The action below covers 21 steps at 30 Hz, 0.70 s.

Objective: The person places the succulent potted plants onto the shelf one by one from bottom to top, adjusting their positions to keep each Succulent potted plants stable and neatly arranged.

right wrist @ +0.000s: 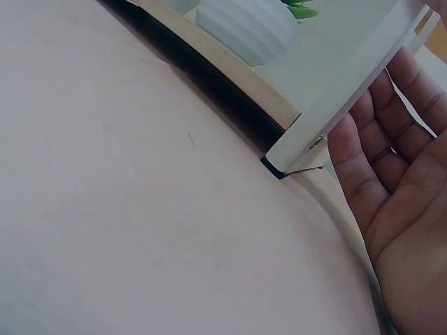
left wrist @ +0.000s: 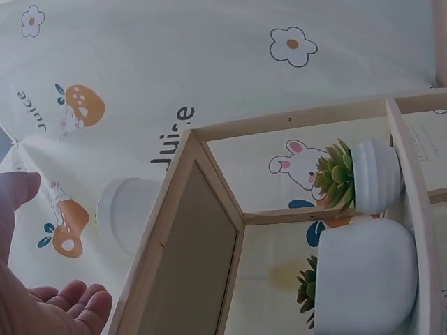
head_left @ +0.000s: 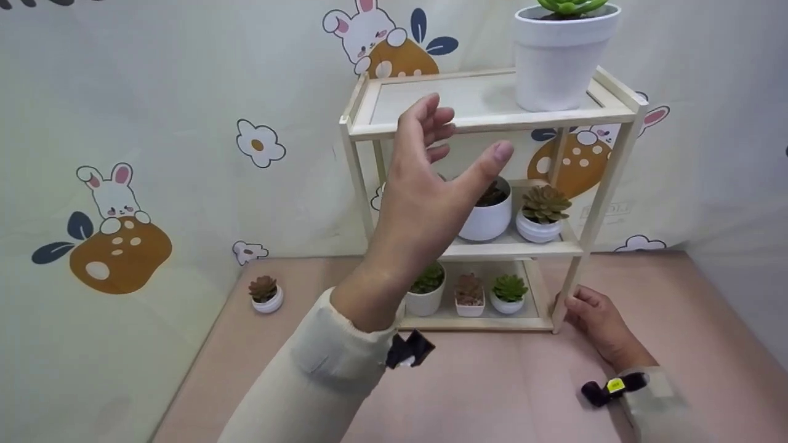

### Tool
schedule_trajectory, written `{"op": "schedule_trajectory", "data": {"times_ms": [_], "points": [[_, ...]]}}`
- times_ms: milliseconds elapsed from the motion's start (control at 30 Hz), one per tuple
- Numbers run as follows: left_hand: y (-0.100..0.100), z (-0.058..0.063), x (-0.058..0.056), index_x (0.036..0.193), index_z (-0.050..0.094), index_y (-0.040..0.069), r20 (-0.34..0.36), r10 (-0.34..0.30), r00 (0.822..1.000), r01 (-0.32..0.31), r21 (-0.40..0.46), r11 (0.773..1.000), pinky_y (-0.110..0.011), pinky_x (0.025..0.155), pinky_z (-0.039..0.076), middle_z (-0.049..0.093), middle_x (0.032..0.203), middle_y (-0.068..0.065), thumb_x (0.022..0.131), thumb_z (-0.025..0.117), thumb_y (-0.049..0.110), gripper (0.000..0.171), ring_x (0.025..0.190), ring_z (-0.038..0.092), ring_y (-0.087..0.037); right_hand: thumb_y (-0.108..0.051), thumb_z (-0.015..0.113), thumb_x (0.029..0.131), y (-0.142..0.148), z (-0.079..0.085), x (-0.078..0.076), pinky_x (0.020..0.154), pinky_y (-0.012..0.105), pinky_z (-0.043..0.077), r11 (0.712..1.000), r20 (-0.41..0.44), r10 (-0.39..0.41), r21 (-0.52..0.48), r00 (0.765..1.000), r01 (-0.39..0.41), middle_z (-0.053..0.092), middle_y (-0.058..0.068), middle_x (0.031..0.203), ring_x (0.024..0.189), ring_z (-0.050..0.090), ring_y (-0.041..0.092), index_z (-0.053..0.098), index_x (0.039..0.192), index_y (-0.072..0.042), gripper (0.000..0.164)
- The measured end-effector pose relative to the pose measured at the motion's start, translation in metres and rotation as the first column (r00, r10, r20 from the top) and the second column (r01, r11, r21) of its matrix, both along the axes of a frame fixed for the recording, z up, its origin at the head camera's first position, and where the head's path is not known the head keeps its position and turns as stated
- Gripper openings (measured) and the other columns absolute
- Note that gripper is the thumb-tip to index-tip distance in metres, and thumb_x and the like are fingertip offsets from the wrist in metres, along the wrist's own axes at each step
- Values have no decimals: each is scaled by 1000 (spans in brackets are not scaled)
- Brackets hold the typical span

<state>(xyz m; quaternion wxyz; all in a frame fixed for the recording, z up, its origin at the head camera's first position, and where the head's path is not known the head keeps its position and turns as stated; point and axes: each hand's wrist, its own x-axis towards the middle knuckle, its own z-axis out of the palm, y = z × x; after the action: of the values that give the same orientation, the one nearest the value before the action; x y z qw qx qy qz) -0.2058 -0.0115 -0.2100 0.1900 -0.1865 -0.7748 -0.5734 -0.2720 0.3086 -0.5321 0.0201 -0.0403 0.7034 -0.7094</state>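
My left hand [head_left: 425,191] is raised in front of the wooden shelf [head_left: 492,250], thumb spread from the fingers and nothing between them. In the left wrist view, the left hand [left wrist: 52,279] is beside the top board, with a large white pot [left wrist: 129,216] beyond it. That pot [head_left: 563,61] holds a green succulent [head_left: 569,6] and stands at the top board's right side. Low down, my right hand [head_left: 600,323] holds the shelf's front right leg [head_left: 569,289]. The right wrist view shows its fingers [right wrist: 363,160] against the leg.
A round white pot [head_left: 486,221] and a ribbed pot with a brownish succulent [head_left: 545,206] occupy the middle tier. Several small potted plants, including a green one [head_left: 509,289], stand on the bottom tier. Another potted succulent [head_left: 266,296] sits left on the pink tabletop [head_left: 468,387].
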Motion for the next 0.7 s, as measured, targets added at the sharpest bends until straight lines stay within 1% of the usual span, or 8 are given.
{"op": "schedule_trajectory", "data": {"times_ms": [167,333,433,533,600,700], "points": [[-12,-21,9,160,29,13,-18,11,1000,-11,-1,1000,-28,115,42,47,149,3,91,79,43,90,135,48,-7,-9,53,106,-1,-1,0,88,26,59,999,-14,-7,-34,1000,6,76,-1,95,95,73,11,67,112,8,22],[-23,-47,16,158,31,12,-35,18,999,-17,21,1000,-26,117,41,49,147,2,90,81,40,89,136,49,-10,-11,53,107,-1,0,0,89,26,58,1000,-18,3,-20,1000,-3,75,0,100,99,71,13,65,113,10,24],[-31,-64,19,157,32,9,-51,30,998,-29,31,999,-26,118,41,50,146,-2,89,82,36,89,136,49,-10,-12,54,107,0,0,0,89,26,58,1000,-10,-5,-15,1000,5,75,0,100,99,71,13,65,114,10,26],[-42,-81,21,156,33,6,-61,50,997,-49,19,999,-29,117,42,51,147,-6,89,83,32,88,137,49,-10,-13,54,107,0,1,0,89,26,57,1000,2,-10,-11,1000,10,76,0,99,99,71,12,65,115,10,27],[-50,-93,21,156,33,5,-57,65,996,-64,14,998,-30,118,41,51,148,-9,89,83,30,87,137,49,-12,-14,54,107,-1,1,0,90,25,57,1000,9,-15,1,1000,15,75,0,100,100,70,12,66,115,8,27],[-63,-111,22,155,34,4,-35,96,995,-96,15,995,-31,118,41,52,146,-8,89,83,27,86,137,50,-13,-14,54,106,-1,0,1,91,24,56,999,18,-23,25,1000,23,75,-1,103,103,70,12,67,117,6,26]]}}
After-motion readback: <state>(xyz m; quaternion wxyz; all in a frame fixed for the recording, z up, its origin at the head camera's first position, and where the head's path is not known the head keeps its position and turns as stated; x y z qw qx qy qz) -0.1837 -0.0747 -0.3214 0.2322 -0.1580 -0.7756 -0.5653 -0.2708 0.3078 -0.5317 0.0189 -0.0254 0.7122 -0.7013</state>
